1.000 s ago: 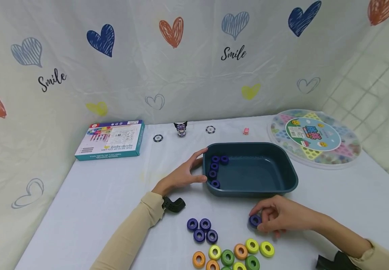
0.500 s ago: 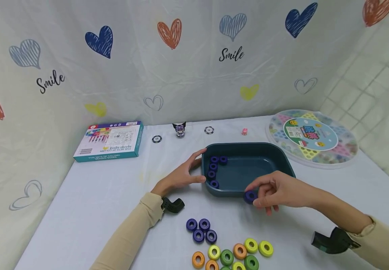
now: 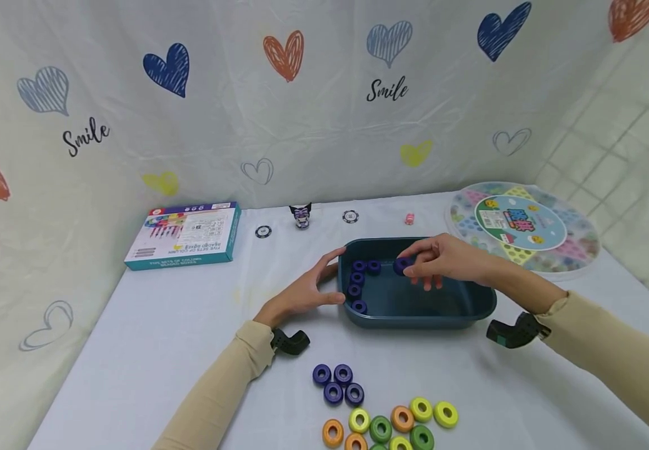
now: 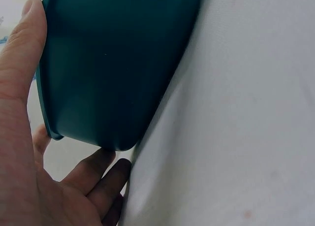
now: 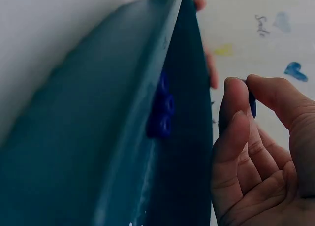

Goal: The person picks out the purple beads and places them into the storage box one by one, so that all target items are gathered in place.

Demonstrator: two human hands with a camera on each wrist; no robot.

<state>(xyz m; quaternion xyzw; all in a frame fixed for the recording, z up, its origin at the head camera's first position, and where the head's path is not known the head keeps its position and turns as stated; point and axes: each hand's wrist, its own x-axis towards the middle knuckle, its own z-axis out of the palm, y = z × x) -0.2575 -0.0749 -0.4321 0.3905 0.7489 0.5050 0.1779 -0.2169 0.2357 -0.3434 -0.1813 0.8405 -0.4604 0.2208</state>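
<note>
My right hand (image 3: 442, 257) pinches a purple ring-shaped bead (image 3: 401, 265) between thumb and fingertips, over the dark teal plastic basin (image 3: 414, 323). In the right wrist view, only a sliver of that bead (image 5: 252, 105) shows between the fingers. My left hand (image 3: 307, 289) rests against the basin's left end, thumb and fingers spread along its outer wall (image 4: 113, 73). Several purple beads (image 3: 357, 277) lie inside the basin along its left side. In front of the basin, several more purple beads (image 3: 332, 392) sit grouped on the white cloth.
Orange, yellow and green beads (image 3: 381, 429) lie at the near edge. A flat box (image 3: 184, 236) lies back left, a round patterned case (image 3: 521, 228) back right. Poker chips (image 3: 263, 232), a small figurine (image 3: 301, 216) and a tiny pink figure (image 3: 409, 219) line the back.
My right hand has carried the purple bead from the cloth in front, up past the near rim and over the basin's interior. The left hand stays in place.
</note>
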